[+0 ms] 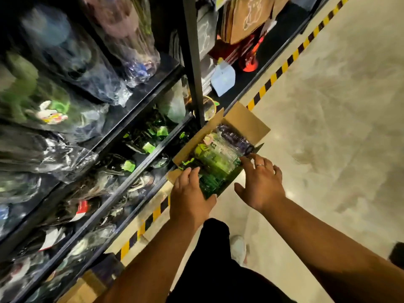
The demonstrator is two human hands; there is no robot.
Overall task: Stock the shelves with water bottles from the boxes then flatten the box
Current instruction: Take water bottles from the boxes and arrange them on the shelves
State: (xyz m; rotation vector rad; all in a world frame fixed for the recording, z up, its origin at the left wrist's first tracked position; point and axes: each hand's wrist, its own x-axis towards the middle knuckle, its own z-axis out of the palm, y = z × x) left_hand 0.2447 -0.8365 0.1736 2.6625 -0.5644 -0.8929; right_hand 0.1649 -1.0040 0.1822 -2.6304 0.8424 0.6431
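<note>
left grip (190, 193) holds green bottle (211, 182)

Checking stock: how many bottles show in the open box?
3: purple bottle at the far end, light green bottle in the middle, dark green bottle under the left hand. Others may be hidden.

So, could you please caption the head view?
Left hand and right hand reach into the open cardboard box of wrapped bottles.
</note>
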